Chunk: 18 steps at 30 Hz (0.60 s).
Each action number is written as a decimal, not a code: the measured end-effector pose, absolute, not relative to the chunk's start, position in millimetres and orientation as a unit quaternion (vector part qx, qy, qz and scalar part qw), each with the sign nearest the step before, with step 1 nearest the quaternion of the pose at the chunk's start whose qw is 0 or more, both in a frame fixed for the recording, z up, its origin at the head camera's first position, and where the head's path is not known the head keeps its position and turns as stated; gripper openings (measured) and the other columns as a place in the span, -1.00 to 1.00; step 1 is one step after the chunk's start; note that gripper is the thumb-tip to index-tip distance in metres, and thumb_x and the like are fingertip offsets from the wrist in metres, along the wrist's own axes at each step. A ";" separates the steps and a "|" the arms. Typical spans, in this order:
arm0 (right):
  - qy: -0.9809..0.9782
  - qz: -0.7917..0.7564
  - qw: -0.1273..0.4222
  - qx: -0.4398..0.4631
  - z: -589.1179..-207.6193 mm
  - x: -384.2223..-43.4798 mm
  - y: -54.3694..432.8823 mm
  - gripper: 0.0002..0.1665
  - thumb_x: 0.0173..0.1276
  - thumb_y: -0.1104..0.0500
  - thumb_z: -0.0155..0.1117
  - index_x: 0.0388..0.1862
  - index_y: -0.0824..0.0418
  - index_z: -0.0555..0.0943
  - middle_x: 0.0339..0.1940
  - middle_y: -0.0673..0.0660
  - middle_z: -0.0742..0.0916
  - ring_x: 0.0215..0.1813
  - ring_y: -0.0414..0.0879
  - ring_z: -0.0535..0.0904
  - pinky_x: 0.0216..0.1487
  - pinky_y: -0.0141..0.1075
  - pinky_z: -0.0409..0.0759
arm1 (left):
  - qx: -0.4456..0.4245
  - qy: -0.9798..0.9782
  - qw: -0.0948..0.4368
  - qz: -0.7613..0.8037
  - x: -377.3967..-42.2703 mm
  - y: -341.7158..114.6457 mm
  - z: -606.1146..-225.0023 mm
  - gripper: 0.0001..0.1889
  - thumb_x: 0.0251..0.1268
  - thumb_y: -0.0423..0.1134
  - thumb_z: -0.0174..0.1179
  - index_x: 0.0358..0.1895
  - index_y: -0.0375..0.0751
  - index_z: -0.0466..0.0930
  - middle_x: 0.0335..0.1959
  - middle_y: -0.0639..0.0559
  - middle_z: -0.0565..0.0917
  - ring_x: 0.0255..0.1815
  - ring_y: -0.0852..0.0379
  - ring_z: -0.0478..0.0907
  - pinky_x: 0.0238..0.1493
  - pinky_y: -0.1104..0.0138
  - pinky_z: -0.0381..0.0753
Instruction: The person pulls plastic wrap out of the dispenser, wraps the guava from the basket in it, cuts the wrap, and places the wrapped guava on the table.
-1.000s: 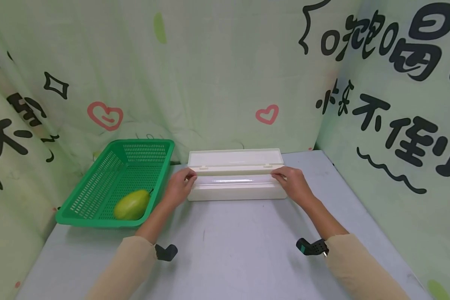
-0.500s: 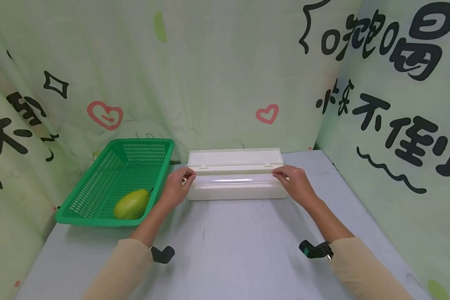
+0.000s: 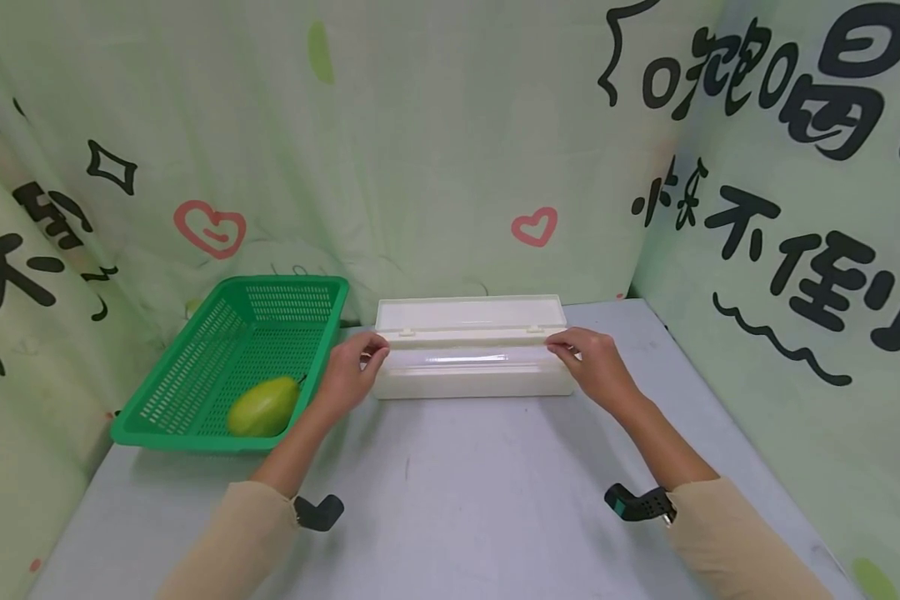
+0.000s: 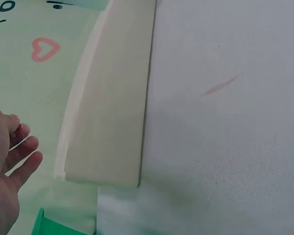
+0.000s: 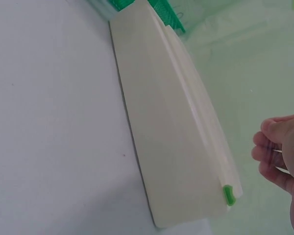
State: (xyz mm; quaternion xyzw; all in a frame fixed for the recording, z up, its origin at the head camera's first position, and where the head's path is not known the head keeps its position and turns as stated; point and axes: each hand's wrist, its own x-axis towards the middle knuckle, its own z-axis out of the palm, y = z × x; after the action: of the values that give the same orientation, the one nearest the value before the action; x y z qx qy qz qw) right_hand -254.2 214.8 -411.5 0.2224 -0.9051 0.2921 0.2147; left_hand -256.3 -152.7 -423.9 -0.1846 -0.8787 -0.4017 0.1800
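A long white cling film dispenser box (image 3: 472, 385) lies across the back of the table, its lid (image 3: 471, 315) tipped back. Clear cling film (image 3: 461, 359) shines as a glossy strip over the box's opening. At the box's left end, my left hand (image 3: 351, 372) pinches the film's edge between thumb and fingers. My right hand (image 3: 591, 365) does likewise at the right end. The right wrist view shows a sheer sheet near the right hand's fingertips (image 5: 267, 125), and a small green slider (image 5: 229, 195) on the box's end. In the left wrist view, the left hand's fingers curl beside the box.
A green slotted basket (image 3: 195, 317) stands left of the box, close to the left forearm. Inside it lies a yellow-green, papaya-like fruit (image 3: 264, 407). A printed curtain (image 3: 420, 150) hangs behind and at both sides of the white table (image 3: 450, 500).
Both hands keep their pinch and have drawn slightly apart, the left one leftward, the right one rightward. Both forearms have spread outward. The box, basket and fruit stay in place.
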 end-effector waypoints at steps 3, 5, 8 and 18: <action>-0.901 0.294 0.221 0.229 -409.6 -252.8 214.9 -0.84 0.17 0.42 0.36 -0.23 0.35 0.71 -0.28 0.21 0.78 -0.24 0.04 0.71 -0.23 -0.13 0.70 | -0.188 -0.878 0.183 -0.401 -254.6 -153.4 -422.5 -0.93 0.32 -0.38 0.19 -0.22 -0.34 0.58 -0.29 -0.16 0.67 -0.21 -0.03 0.66 -0.11 0.17 0.70; -0.899 0.294 0.226 0.232 -408.3 -251.7 215.2 -0.83 0.16 0.43 0.36 -0.23 0.35 0.71 -0.28 0.21 0.78 -0.25 0.04 0.71 -0.24 -0.13 0.70 | -0.192 -0.876 0.187 -0.402 -253.8 -153.5 -421.4 -0.92 0.32 -0.38 0.19 -0.21 -0.34 0.57 -0.29 -0.17 0.67 -0.21 -0.03 0.66 -0.09 0.16 0.70; -0.896 0.294 0.234 0.236 -406.1 -249.2 215.5 -0.83 0.15 0.43 0.37 -0.24 0.34 0.72 -0.29 0.19 0.78 -0.26 0.02 0.71 -0.25 -0.14 0.70 | -0.194 -0.873 0.193 -0.403 -253.0 -153.7 -420.7 -0.92 0.32 -0.38 0.19 -0.21 -0.33 0.56 -0.28 -0.17 0.67 -0.21 -0.02 0.65 -0.07 0.16 0.70; -0.890 0.287 0.252 0.249 -400.4 -242.0 215.8 -0.84 0.15 0.40 0.39 -0.25 0.31 0.72 -0.32 0.15 0.79 -0.30 -0.03 0.70 -0.29 -0.20 0.70 | -0.172 -0.866 0.179 -0.434 -247.5 -152.1 -415.7 -0.92 0.35 -0.35 0.17 -0.18 -0.30 0.55 -0.26 -0.15 0.66 -0.17 -0.04 0.64 -0.18 0.15 0.72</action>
State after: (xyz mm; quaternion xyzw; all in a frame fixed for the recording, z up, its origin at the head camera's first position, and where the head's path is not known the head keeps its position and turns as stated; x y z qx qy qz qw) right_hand -242.0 215.8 -400.4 0.2491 -0.8902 0.2865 0.2519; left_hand -247.5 -152.1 -415.7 -0.1715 -0.8660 -0.4343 0.1790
